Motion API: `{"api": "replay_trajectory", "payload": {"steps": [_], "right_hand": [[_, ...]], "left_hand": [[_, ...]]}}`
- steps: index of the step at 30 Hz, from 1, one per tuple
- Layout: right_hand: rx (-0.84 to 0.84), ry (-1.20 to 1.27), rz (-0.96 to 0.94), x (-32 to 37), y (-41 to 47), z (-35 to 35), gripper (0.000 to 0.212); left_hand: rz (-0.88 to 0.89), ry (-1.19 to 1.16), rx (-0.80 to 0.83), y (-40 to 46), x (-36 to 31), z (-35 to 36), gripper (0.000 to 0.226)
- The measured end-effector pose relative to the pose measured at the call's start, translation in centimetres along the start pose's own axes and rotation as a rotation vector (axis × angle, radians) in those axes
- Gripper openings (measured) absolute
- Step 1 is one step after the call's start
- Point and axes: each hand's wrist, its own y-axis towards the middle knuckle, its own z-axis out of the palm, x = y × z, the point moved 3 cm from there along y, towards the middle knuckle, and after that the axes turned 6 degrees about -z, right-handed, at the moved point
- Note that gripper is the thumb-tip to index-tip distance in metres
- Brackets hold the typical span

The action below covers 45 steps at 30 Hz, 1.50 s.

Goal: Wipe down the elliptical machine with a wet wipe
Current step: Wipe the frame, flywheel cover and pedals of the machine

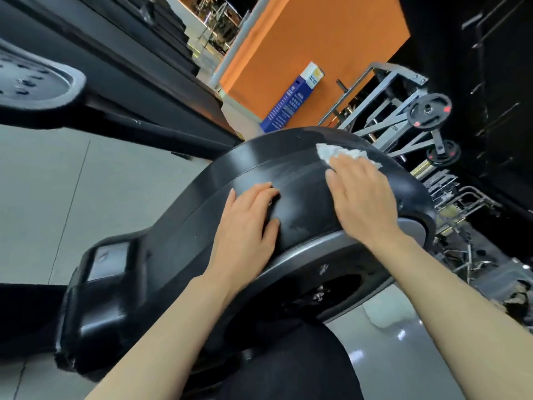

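The elliptical machine's rounded black flywheel housing fills the middle of the tilted head view. My right hand lies flat on its upper curve and presses a crumpled white wet wipe against the plastic; the wipe sticks out beyond my fingertips. Damp streaks show on the housing beside the wipe. My left hand rests flat on the housing to the left, fingers spread, holding nothing. A grey ring and dark hub sit below my wrists.
A grey foot pedal on a black rail is at the upper left. An orange wall with a blue sign stands behind. A grey weight rack with plates is at the right. Pale floor tiles lie left.
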Motion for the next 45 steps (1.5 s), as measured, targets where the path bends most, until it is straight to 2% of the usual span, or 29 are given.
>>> {"api": "replay_trajectory", "payload": {"steps": [2, 3, 7, 8, 9, 12, 13, 14, 17, 18, 19, 22, 23, 24, 28, 29, 33, 34, 38, 41, 43, 45], "right_hand": [[-0.019, 0.014, 0.178, -2.4, 0.2, -0.2, 0.064], [-0.020, 0.040, 0.152, -1.5, 0.1, -0.2, 0.064], [0.014, 0.160, -0.273, 3.6, -2.2, -0.3, 0.050], [0.005, 0.185, -0.285, 2.7, -2.3, -0.5, 0.049], [-0.027, 0.210, -0.206, 1.0, -2.1, -0.6, 0.051], [-0.101, 0.250, 0.207, -5.4, -1.5, -0.1, 0.059], [-0.092, 0.254, 0.235, -5.7, -1.5, 0.2, 0.061], [-0.080, 0.262, 0.188, -4.8, -1.6, 0.3, 0.061], [-0.060, 0.329, -0.176, -0.2, -3.3, -0.3, 0.052], [-0.044, 0.333, -0.246, -0.5, -3.7, -0.4, 0.051], [-0.040, 0.332, -0.239, -1.8, -3.5, -0.5, 0.052], [-0.027, 0.287, 0.101, -7.7, -1.6, -0.1, 0.057], [0.007, 0.264, 0.183, -8.6, -1.1, 0.3, 0.058], [0.040, 0.254, 0.187, -8.4, -0.7, 0.4, 0.059], [0.050, 0.347, -0.202, -4.1, -0.6, -0.8, 0.061], [0.076, 0.377, -0.210, -5.0, -0.1, -0.8, 0.059], [0.282, 0.416, 0.122, -11.9, 3.3, 1.4, 0.062], [0.321, 0.435, 0.120, -11.6, 3.7, 1.6, 0.058], [0.305, 0.577, -0.170, -6.7, 4.1, 1.6, 0.047], [0.430, 0.505, -0.113, -10.3, 6.5, 2.1, 0.050], [0.470, 0.368, -0.101, -11.3, 7.5, 2.7, 0.041], [0.413, 0.362, -0.242, -8.6, 7.9, 2.8, 0.037]], "left_hand": [[0.018, 0.051, 0.033, 0.8, -0.6, 0.2, 0.038], [0.028, 0.072, 0.040, 1.2, -1.2, 0.3, 0.040], [0.091, 0.105, 0.066, 3.2, -3.6, 0.8, 0.042], [0.098, 0.130, 0.074, 3.7, -4.0, 0.9, 0.043], [0.096, 0.163, 0.086, 4.1, -4.4, 0.9, 0.045], [0.109, 0.261, 0.122, 5.2, -5.5, 1.1, 0.051], [0.123, 0.292, 0.143, 5.6, -6.0, 1.3, 0.051], [0.136, 0.323, 0.162, 6.0, -6.5, 1.5, 0.051], [0.161, 0.428, 0.205, 7.3, -7.6, 1.8, 0.051], [0.175, 0.466, 0.219, 7.7, -8.0, 1.7, 0.052], [0.191, 0.503, 0.233, 8.1, -8.4, 1.5, 0.052], [0.207, 0.612, 0.281, 9.2, -9.3, 1.0, 0.055], [0.196, 0.637, 0.294, 9.6, -9.5, 0.8, 0.057], [0.181, 0.646, 0.306, 10.0, -9.6, 0.8, 0.058], [0.049, 0.642, 0.424, 11.9, -9.6, 1.1, 0.072], [0.017, 0.640, 0.453, 12.3, -9.6, 1.1, 0.076], [-0.107, 0.537, 0.513, 13.3, -9.2, 1.7, 0.080], [-0.138, 0.501, 0.521, 13.4, -8.9, 1.9, 0.078], [-0.207, 0.416, 0.515, 13.8, -7.4, 2.6, 0.070], [-0.203, 0.349, 0.504, 13.6, -7.2, 2.6, 0.078], [-0.193, 0.317, 0.491, 13.4, -6.9, 2.8, 0.081], [-0.185, 0.304, 0.468, 13.4, -6.4, 2.8, 0.083]]}}
